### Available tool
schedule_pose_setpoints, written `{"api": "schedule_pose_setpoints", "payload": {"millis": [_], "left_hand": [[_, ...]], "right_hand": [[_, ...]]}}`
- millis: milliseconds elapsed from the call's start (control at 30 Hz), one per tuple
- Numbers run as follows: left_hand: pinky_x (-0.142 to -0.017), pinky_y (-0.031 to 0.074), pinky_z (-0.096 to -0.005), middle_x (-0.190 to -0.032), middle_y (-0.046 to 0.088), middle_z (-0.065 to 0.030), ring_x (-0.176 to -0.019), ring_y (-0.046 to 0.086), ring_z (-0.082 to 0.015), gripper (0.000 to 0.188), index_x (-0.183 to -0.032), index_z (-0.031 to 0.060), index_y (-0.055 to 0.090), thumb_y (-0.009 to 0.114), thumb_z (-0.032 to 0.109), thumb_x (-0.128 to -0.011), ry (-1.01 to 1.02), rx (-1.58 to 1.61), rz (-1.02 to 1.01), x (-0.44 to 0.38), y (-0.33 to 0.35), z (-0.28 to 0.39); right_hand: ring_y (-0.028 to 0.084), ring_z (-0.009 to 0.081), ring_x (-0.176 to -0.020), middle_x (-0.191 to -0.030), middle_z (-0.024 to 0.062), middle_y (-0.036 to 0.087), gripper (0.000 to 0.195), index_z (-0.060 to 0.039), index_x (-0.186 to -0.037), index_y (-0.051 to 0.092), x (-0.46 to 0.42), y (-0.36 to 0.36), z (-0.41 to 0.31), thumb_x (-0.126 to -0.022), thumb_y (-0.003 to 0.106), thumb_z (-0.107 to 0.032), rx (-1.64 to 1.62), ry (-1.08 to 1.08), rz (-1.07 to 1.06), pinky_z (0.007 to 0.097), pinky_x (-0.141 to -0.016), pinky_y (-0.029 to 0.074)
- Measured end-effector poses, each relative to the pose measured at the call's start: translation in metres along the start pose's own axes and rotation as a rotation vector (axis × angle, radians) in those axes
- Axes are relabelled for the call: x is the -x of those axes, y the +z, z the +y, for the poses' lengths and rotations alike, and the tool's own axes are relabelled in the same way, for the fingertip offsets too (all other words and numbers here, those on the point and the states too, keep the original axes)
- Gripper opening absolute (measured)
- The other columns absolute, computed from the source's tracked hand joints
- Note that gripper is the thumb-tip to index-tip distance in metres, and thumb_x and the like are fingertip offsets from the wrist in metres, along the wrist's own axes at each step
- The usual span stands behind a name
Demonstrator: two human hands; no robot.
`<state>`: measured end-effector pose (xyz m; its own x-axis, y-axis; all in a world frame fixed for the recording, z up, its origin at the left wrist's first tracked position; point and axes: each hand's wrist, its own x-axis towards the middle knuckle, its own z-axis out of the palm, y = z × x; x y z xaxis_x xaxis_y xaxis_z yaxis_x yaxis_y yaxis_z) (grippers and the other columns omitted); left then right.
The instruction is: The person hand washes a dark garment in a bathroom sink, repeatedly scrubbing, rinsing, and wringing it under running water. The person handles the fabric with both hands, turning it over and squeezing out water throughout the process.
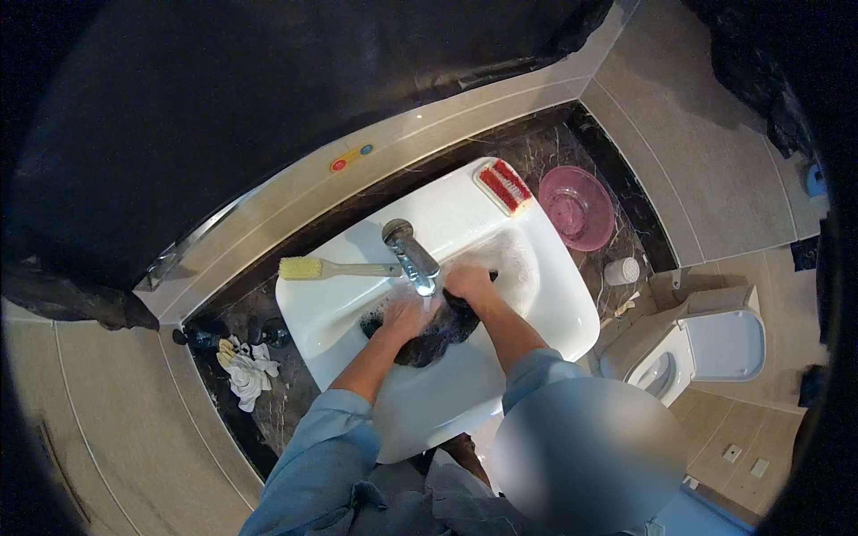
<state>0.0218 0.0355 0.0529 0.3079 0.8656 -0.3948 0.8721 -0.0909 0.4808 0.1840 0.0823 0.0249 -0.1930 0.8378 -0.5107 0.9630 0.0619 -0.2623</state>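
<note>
In the white sink (429,395) lies a wet black cloth item (429,345) with suds around it. My left hand (405,318) grips its left part, just under the metal faucet (412,258), from which water runs. At the right, my right hand (469,281) is closed on another part of the same dark item, near foamy water. The fingers of both hands are partly hidden. A long-handled brush with pale yellow bristles (301,269) lies on the sink's back left rim. A brush with red and white bristles (504,187) rests bristles up at the back right corner.
A pink plastic basin (576,209) and a white ribbed container (622,271) stand on the dark marble counter to the right. Crumpled white cloth (249,375) and dark bottles lie left of the sink. Farther right is a toilet with its lid raised (724,345).
</note>
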Motion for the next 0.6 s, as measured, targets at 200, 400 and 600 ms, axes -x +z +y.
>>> {"api": "schedule_pose_setpoints", "payload": {"millis": [200,400,600], "left_hand": [[-0.088,0.047,-0.053,-0.109,0.064,-0.0257,-0.1,0.061,-0.042,0.045,-0.111,0.0036,0.062,0.036,0.038,-0.099,0.024,0.048,0.011,-0.016,0.018,-0.031],[-0.099,0.039,-0.0502,-0.13,0.053,-0.0273,-0.117,0.051,-0.047,0.052,-0.129,0.0062,0.053,0.033,0.044,-0.098,-0.309,0.481,-0.164,-0.019,0.039,-0.046],[-0.112,0.027,-0.0403,-0.145,0.045,-0.0151,-0.134,0.041,-0.0336,0.082,-0.142,0.0037,0.045,0.042,0.067,-0.09,-0.563,0.913,-0.191,0.046,0.007,-0.023]], "right_hand": [[0.067,0.0251,-0.098,-0.109,0.0122,0.069,0.039,-0.0048,-0.107,0.068,0.018,0.02,0.079,-0.093,0.054,-0.038,-1.5,0.108,0.166,0.0389,-0.084,0.052],[0.054,0.0325,-0.118,-0.131,0.0224,0.053,0.084,-0.001,-0.145,0.032,0.059,0.086,0.036,-0.082,0.072,-0.039,-1.002,0.254,0.364,0.0428,-0.102,0.042],[0.063,0.0209,-0.076,-0.09,0.0082,0.063,0.036,-0.0004,-0.11,0.059,0.118,0.024,-0.001,-0.076,0.063,-0.009,-1.853,0.286,0.318,0.0326,-0.064,0.055]]}}
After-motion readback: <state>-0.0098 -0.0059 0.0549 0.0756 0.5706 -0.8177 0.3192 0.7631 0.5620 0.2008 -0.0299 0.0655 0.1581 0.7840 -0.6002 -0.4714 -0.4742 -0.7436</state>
